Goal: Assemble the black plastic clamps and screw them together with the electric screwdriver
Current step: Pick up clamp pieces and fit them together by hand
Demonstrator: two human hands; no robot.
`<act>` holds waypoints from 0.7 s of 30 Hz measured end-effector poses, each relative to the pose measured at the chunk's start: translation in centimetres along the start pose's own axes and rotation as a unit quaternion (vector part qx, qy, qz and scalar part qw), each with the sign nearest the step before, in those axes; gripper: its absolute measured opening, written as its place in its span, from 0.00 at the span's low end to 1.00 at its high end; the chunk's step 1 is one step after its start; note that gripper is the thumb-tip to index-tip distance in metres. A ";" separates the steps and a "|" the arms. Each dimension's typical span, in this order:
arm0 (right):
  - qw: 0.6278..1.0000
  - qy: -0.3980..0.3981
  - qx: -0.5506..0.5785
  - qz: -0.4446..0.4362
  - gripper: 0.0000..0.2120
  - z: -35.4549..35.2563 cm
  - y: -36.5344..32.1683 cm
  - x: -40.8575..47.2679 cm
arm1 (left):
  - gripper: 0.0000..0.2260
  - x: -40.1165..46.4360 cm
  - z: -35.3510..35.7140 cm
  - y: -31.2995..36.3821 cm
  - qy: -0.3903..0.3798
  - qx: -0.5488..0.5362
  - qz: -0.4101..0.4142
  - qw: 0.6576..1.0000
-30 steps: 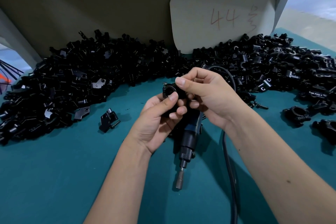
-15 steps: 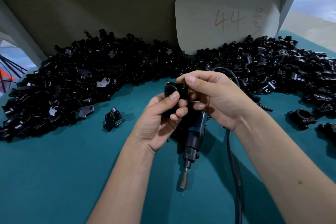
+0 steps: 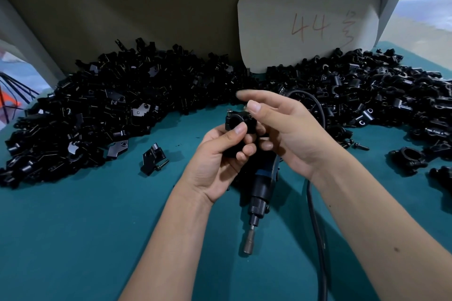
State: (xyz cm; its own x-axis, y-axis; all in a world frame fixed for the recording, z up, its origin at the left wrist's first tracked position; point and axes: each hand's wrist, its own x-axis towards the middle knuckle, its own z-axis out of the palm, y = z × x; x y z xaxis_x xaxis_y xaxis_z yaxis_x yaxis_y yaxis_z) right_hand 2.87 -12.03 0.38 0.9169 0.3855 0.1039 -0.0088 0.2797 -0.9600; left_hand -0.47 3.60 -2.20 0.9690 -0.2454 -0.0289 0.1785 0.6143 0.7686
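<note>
The left hand [image 3: 215, 156] had the black clamp [image 3: 241, 122] up off the teal table [image 3: 73, 239], thumb pressed on its front face and fingers curled round beneath; the clamp sat level, its round bore facing the camera. The right hand [image 3: 288, 134] hovered just beside it, the forefinger stretched out and blurred above the clamp, the thumb tip touching the clamp's upper right corner; whether something small was pinched there, I could not tell. Below both hands lay the electric screwdriver [image 3: 259, 193] on the table, tip pointing toward the camera, its black cable [image 3: 318, 239] running along the right forearm. A big heap of black parts [image 3: 110, 110] curved across the back of the table; one loose bracket [image 3: 152, 157] with a screw lay apart from it on the left, and a finished-looking ring clamp [image 3: 407, 156] sat at right; a pale card [image 3: 310, 19] marked "44" leaned on the wall.
</note>
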 end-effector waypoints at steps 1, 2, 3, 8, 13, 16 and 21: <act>1.000 -0.018 0.004 0.005 0.08 0.0 -0.1 -0.1 | 0.08 0.0 0.0 0.0 0.001 0.003 0.001 1.000; 1.000 -0.028 0.005 0.007 0.08 0.1 -0.1 -0.2 | 0.08 0.0 0.0 0.0 0.002 0.008 0.003 1.000; 1.000 -0.025 0.000 0.007 0.06 0.3 -0.2 -0.2 | 0.08 0.0 0.0 0.0 0.002 0.014 0.003 1.000; 1.000 0.010 -0.012 -0.009 0.12 0.4 0.1 0.2 | 0.09 0.1 0.1 -0.4 -0.001 0.006 -0.002 1.000; 0.998 -0.044 0.036 0.019 0.12 0.3 -0.6 -0.3 | 0.05 0.0 -0.1 0.1 0.020 -0.015 0.017 1.000; 1.000 0.007 0.011 0.004 0.05 0.6 -0.4 0.0 | 0.05 0.0 0.0 -0.3 0.020 -0.002 0.010 1.000; 1.000 0.003 0.024 0.002 0.09 0.7 -0.5 -0.1 | 0.08 -0.1 0.2 -0.3 -0.004 0.006 0.009 1.000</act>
State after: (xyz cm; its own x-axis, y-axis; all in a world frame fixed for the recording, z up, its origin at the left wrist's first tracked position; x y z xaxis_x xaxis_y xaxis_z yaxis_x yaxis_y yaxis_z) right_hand 2.48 -11.65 1.04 0.9191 0.3814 0.0987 -0.0313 0.3206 -0.9467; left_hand -0.66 3.33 -2.30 0.9704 -0.2413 -0.0095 0.1593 0.6103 0.7760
